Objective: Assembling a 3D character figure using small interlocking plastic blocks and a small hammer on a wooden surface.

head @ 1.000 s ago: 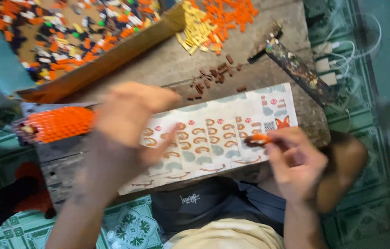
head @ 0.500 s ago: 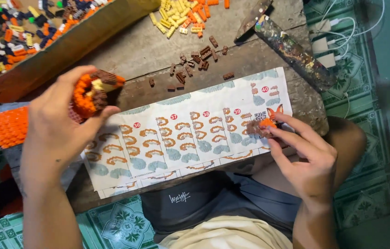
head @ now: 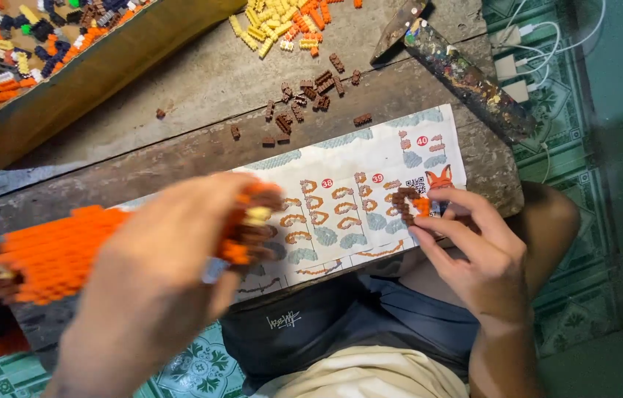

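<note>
My left hand (head: 156, 273) is blurred and grips an orange, brown and cream brick assembly (head: 249, 225) over the left part of a printed instruction sheet (head: 370, 169). My right hand (head: 473, 250) pinches a small brown and orange brick piece (head: 408, 205) between its fingertips, just above the sheet's right part. A large orange brick model (head: 46, 254) lies on the wooden board (head: 179, 140) to the left of my left hand.
Loose brown bricks (head: 304, 99) lie scattered above the sheet, with a yellow and orange pile (head: 282, 26) farther back. A cardboard box (head: 75, 81) of mixed bricks is at top left. A paint-stained hammer (head: 459, 66) and white cables (head: 525, 51) sit at right.
My left hand has lowered with the brick assembly toward the sheet's left part. My right hand stays at the sheet's right edge, its piece now showing brown bricks beside the orange.
</note>
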